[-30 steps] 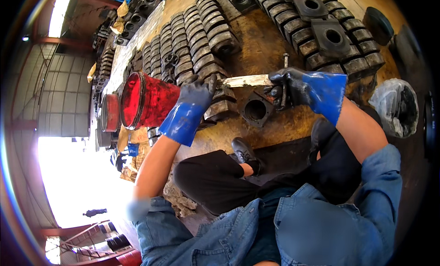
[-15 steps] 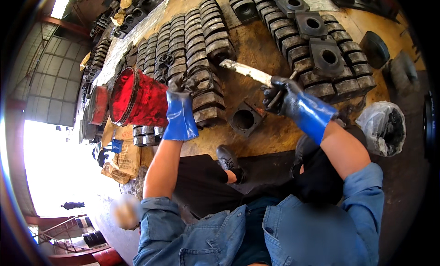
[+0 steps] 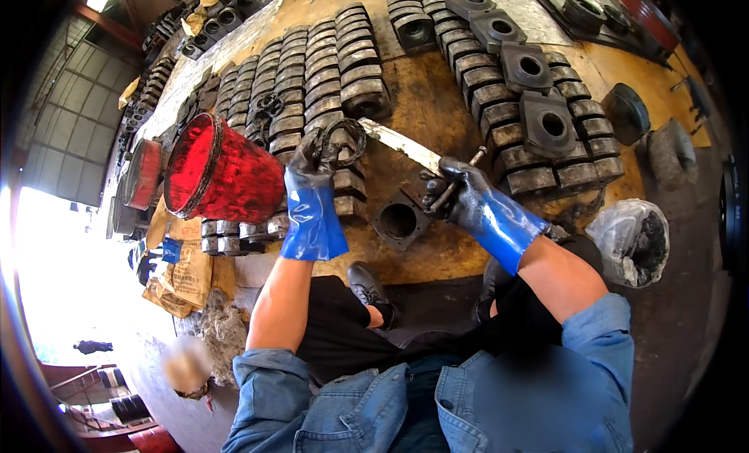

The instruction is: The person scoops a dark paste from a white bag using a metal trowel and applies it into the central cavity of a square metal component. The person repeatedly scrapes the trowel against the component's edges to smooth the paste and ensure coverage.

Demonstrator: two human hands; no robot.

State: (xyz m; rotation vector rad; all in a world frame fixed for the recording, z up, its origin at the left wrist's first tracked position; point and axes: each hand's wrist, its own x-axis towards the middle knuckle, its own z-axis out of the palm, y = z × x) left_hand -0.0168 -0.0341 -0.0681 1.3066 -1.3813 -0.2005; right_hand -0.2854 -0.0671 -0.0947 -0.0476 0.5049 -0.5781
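My left hand (image 3: pixel 312 191), in a blue glove with blackened fingers, is closed on a thin black ring (image 3: pixel 363 145), held up beside the bucket. My right hand (image 3: pixel 484 207), gloved the same way, grips a flat whitish strip (image 3: pixel 399 146) smeared with black. A thin dark rod (image 3: pixel 468 176) also passes through its fingers. The strip's far end is at the ring's right edge; whether they touch I cannot tell. Left of my left hand is a red bucket (image 3: pixel 246 176) stained black. Below, between both hands, lies a square dark metal housing (image 3: pixel 399 220) with a round hole.
Rows of blocky metal parts (image 3: pixel 320 71) cover the floor ahead. At right, square housings (image 3: pixel 544 125) lie on more rows (image 3: pixel 499 129). A plastic-lined container (image 3: pixel 630 242) stands near my right knee. Brown paper sacks (image 3: pixel 183 273) lie at left. My shoes (image 3: pixel 365 281) are below the hands.
The strip's tip has come from free space up to the ring. The ring shows more clearly beside my left fingers. The whole view has shifted slightly.
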